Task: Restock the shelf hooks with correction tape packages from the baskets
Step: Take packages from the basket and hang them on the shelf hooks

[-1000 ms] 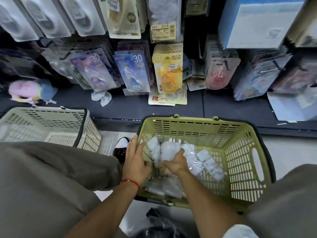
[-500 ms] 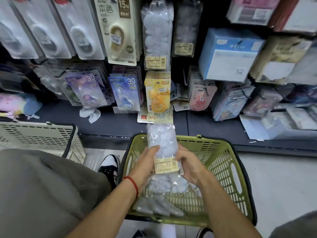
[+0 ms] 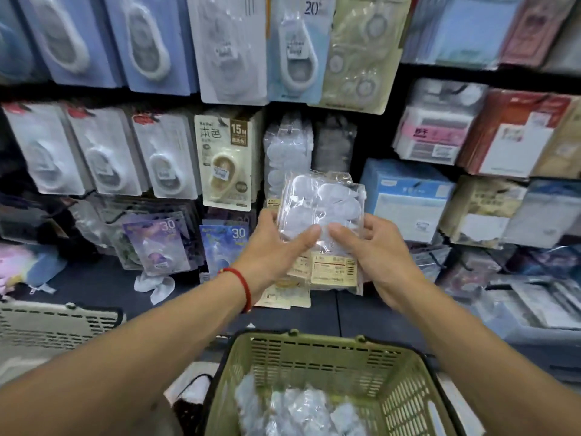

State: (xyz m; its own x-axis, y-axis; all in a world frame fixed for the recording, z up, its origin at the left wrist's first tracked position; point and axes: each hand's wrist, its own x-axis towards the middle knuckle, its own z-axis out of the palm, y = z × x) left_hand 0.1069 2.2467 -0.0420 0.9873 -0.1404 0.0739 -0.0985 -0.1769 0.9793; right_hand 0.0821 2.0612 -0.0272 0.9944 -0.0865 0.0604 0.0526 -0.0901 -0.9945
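You are grasping a clear correction tape package (image 3: 320,228) at frame centre, left grip (image 3: 276,247) and right grip (image 3: 377,247) both pinching it above the green basket (image 3: 317,357).

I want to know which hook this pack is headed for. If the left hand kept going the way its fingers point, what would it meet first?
Probably the clear packs of white discs hanging just behind the held pack; the left hand points up towards them. Depth is hard to judge.
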